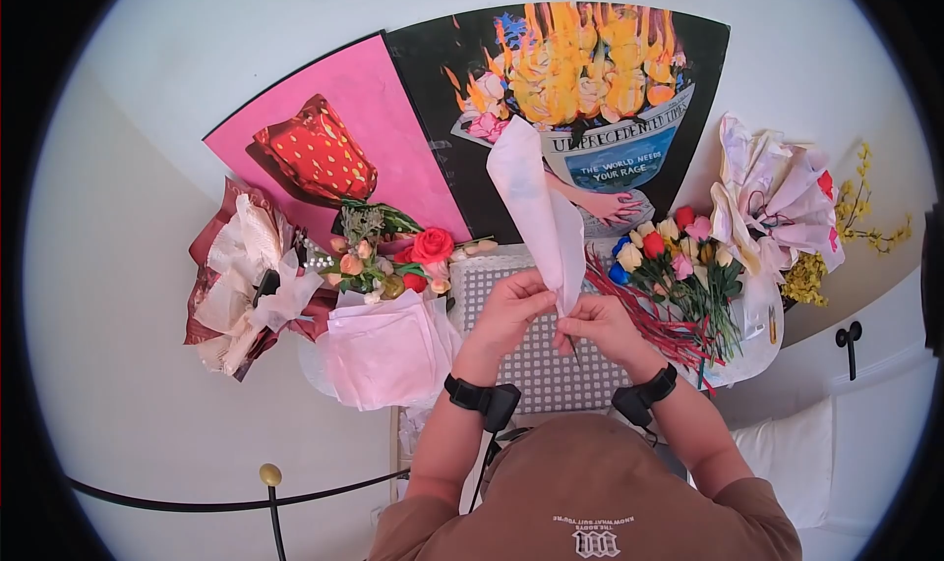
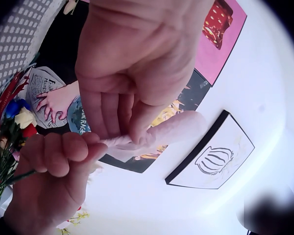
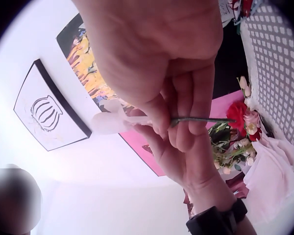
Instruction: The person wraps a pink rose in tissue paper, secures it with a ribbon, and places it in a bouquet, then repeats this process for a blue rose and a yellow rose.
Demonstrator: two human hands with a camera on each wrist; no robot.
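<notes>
A pale pink sheet of wrapping paper point(image 1: 531, 192), rolled into a slim cone, stands upright over the table, its wide end up. My left hand point(image 1: 514, 310) pinches the lower part of the cone between thumb and fingers. Just beside it, my right hand point(image 1: 602, 323) pinches the narrow twisted end. Out of that end runs a thin green flower stem point(image 3: 206, 119), passing by the right fingers. Whatever flower head is inside the paper is hidden. In the left wrist view the paper point(image 2: 174, 129) looks gathered tightly between both hands' fingertips.
Left on the table lies a stack of pink paper sheets point(image 1: 379, 354), with artificial flowers point(image 1: 431, 246) behind it. On the right are loose roses point(image 1: 678, 241), red ribbons point(image 1: 654, 315) and a wrapped bouquet point(image 1: 772, 192). A grey checked mat point(image 1: 531, 384) lies below the hands; painted panels point(image 1: 423, 148) stand behind.
</notes>
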